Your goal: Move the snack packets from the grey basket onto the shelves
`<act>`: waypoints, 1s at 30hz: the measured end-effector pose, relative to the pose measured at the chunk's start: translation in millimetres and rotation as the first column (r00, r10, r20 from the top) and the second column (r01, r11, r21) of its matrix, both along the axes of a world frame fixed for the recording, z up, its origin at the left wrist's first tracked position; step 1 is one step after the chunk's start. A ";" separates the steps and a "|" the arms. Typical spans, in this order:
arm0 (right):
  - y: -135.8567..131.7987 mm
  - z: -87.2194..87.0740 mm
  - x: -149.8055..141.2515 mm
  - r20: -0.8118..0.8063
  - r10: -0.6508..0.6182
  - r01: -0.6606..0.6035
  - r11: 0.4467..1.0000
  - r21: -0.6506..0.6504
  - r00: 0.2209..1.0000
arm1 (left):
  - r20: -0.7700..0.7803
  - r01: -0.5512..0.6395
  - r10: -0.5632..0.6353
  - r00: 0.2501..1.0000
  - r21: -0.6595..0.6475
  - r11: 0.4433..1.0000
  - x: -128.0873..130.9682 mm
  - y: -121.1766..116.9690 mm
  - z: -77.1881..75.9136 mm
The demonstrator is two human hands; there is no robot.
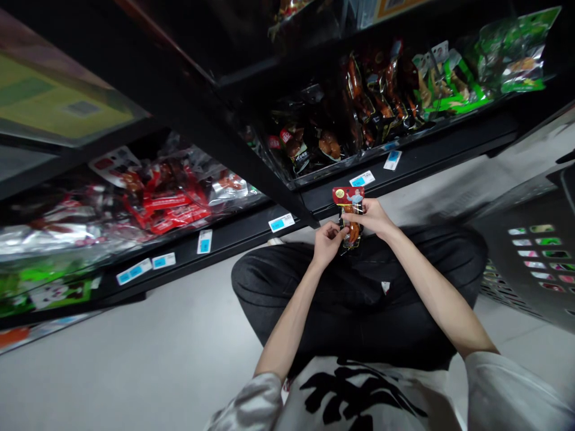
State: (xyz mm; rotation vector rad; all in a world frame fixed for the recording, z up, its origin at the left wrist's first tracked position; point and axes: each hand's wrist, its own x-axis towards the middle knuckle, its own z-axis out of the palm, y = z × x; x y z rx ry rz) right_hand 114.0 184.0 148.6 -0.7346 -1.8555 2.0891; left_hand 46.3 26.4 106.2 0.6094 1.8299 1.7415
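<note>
A small snack packet (349,211) with a red top and brown meat showing through clear film stands upright between both hands, over my dark trousers (359,293). My left hand (326,242) pinches its lower left side. My right hand (375,218) grips its right edge with closed fingers. Both hands hover just in front of the low black shelf edge (323,200).
Low black shelves hold several snack packets: red ones (171,203) at left, dark brown ones (323,143) in the middle, green ones (467,84) at right. Blue price tags (281,222) line the shelf fronts. A grey perforated basket (530,257) stands at right on the pale floor (135,359).
</note>
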 end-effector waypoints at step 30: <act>-17.2 -3.2 -7.3 -0.014 -0.067 0.065 0.990 -0.122 0.998 | -0.309 0.014 -0.024 0.951 -0.033 0.999 -3.2 -1.6 -0.7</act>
